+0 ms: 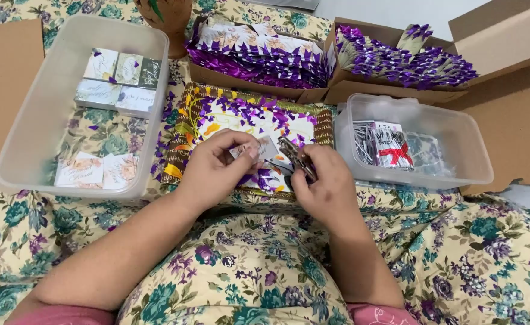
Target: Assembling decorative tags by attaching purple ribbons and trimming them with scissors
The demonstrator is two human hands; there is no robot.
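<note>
The left hand [217, 165] pinches a small card [264, 147] by its edge between thumb and fingers, just above the tray [183, 129] with purple scraps. The right hand [322, 180] is closed around a metal tool [295, 157], probably small scissors or pliers, and its tip touches the card. The card looks light, thin and easy to bend, so I think it is better to hold it near the edge with soft pressure. At the left stands a clear tub [12, 156] with more cards, at the right another tub [476, 156] with packets, and behind are boxes [337, 90] of purple wrappers.
</note>
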